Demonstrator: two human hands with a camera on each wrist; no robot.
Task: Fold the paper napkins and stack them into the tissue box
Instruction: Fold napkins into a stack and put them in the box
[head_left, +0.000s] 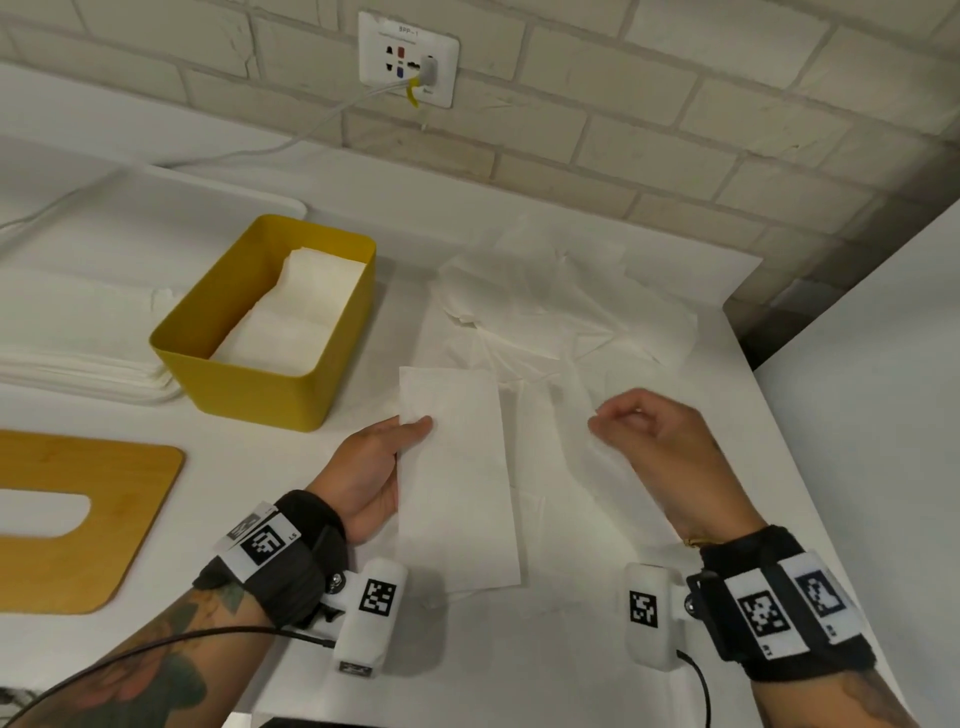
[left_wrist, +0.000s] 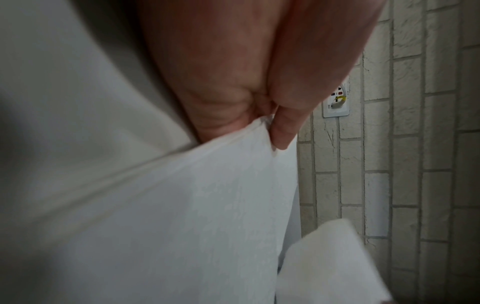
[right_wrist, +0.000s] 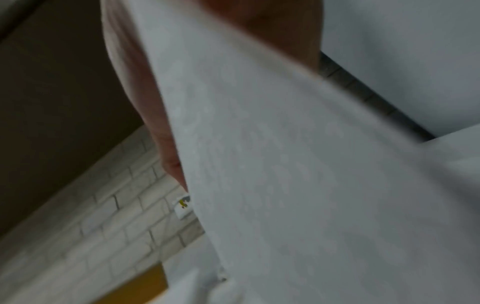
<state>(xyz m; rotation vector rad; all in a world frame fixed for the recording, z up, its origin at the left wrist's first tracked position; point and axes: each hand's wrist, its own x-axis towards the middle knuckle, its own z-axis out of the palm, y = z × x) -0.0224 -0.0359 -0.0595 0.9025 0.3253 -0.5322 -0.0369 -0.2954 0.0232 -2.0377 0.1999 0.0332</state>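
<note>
White folded napkin (head_left: 457, 478) pinched by left hand (head_left: 366, 475), yellow tissue box (head_left: 270, 325) nearby

Head view bright, even, edges warped — wrist views dim, motion-blurred.

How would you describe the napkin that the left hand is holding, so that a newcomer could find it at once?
Start at the yellow tissue box on the white counter and look just to its right and nearer the person. There the left hand pinches the left edge of a long folded napkin. Unlike the crumpled loose napkins behind it, it is a neat, flat, narrow rectangle.
</note>
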